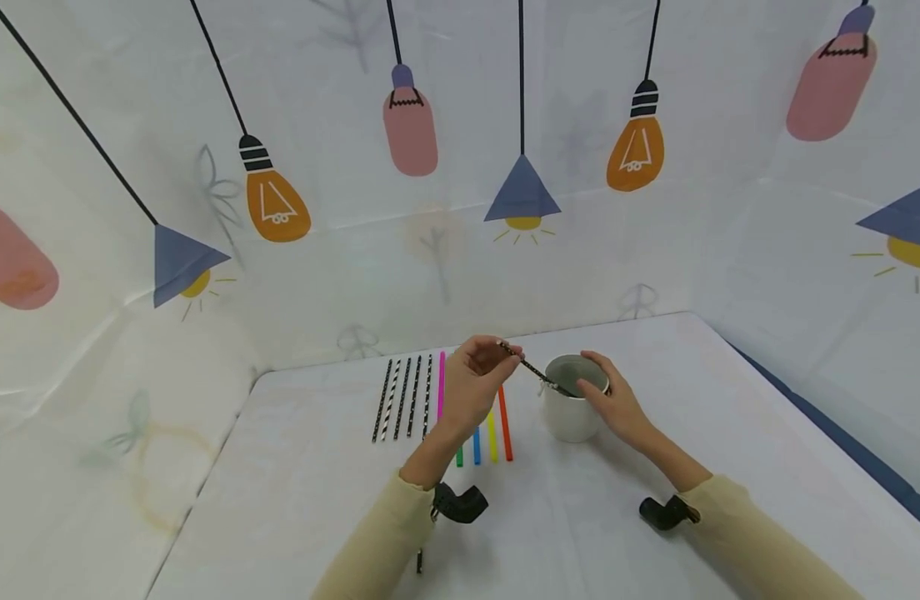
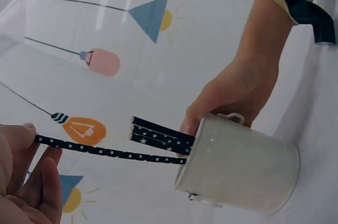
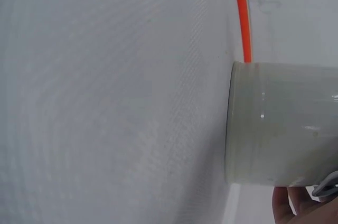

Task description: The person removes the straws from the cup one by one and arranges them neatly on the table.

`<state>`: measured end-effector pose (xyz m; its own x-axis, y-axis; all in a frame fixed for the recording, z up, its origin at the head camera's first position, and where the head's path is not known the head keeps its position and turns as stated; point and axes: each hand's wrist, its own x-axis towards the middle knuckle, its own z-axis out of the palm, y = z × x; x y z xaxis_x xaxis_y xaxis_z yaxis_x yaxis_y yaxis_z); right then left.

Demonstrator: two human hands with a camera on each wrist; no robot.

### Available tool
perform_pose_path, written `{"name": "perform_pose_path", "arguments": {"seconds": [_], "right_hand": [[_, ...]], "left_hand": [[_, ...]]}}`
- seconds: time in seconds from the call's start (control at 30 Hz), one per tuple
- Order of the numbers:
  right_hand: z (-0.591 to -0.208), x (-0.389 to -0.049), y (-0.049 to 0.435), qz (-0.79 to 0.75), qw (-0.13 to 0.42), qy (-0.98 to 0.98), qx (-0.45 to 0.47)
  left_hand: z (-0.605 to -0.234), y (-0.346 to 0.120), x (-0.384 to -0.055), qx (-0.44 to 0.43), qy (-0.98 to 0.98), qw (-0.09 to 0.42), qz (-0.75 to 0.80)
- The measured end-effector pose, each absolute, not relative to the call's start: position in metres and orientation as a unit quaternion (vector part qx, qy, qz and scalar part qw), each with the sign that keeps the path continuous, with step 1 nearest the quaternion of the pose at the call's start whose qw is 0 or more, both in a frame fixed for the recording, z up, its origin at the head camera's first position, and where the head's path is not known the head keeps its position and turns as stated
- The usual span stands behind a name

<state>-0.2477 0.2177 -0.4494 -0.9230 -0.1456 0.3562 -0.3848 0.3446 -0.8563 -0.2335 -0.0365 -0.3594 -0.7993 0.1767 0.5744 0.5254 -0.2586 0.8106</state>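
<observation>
My left hand (image 1: 471, 387) pinches the upper end of a black straw with white dots (image 2: 105, 151) between thumb and fingers. The straw slants down to the right, and its lower end reaches the mouth of a small pale metal bucket (image 1: 569, 418). Several other black patterned straws (image 2: 158, 135) stick out of the bucket in the left wrist view. My right hand (image 1: 621, 410) holds the bucket by its right side, thumb at the rim and fingers around the far side. The bucket stands upright on the table.
Left of the bucket lie black patterned straws (image 1: 403, 400) in a row, then magenta (image 1: 441, 385), green (image 1: 460, 457), blue (image 1: 477, 446), yellow (image 1: 493, 437) and red straws (image 1: 505, 425). My left forearm partly covers them. Another black straw (image 1: 420, 560) pokes out below my left wrist. A lamp-printed sheet (image 1: 460, 275) hangs behind.
</observation>
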Motion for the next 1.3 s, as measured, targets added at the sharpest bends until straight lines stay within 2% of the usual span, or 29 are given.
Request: {"name": "perform_pose_path", "arguments": {"seconds": [0.13, 0.27, 0.67, 0.87, 1.13, 1.3], "right_hand": [[-0.450, -0.248, 0.218, 0.550, 0.111, -0.811, 0.166], [-0.450, -0.250, 0.219, 0.550, 0.114, -0.811, 0.164], [-0.449, -0.250, 0.220, 0.549, 0.119, -0.810, 0.167], [-0.449, -0.250, 0.219, 0.549, 0.113, -0.811, 0.166], [-0.451, -0.252, 0.220, 0.550, 0.111, -0.811, 0.167], [-0.452, -0.252, 0.220, 0.547, 0.111, -0.813, 0.167]], "left_hand": [[-0.349, -0.049, -0.230, -0.318, -0.564, 0.158, -0.746], [-0.338, -0.063, -0.227, -0.312, -0.548, 0.174, -0.757], [-0.333, -0.108, -0.220, -0.294, -0.622, 0.165, -0.706], [-0.347, -0.126, -0.218, -0.255, -0.673, 0.147, -0.678], [-0.370, -0.142, -0.215, -0.204, -0.720, 0.086, -0.658], [-0.391, -0.156, -0.217, -0.174, -0.746, 0.065, -0.640]]}}
